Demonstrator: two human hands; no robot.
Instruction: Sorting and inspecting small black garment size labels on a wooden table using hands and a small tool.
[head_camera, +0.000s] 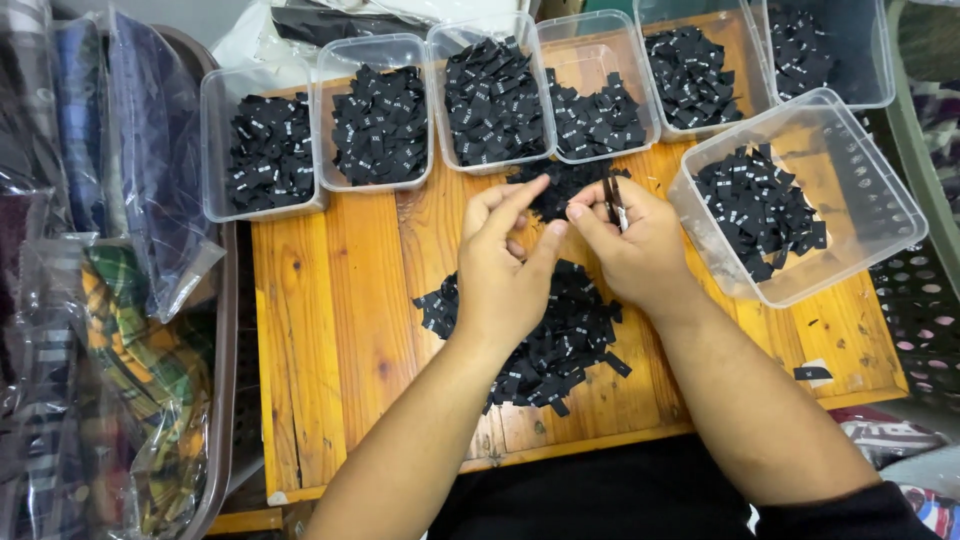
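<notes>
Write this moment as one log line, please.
left hand: over loose label pile, empty | right hand: fingers pinch few black labels | six clear tubs hold labels | wooden table

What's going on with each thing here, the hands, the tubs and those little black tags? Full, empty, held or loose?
Left hand: raised over the pile, fingers bent, holding nothing I can make out.
Right hand: pinching a few black tags.
Loose pile: heaped unsorted on the wooden board.
Row of clear tubs: lidless, partly filled with tags.
Large tub: open, tilted, partly filled.
Bagged fabric: wrapped in plastic.
</notes>
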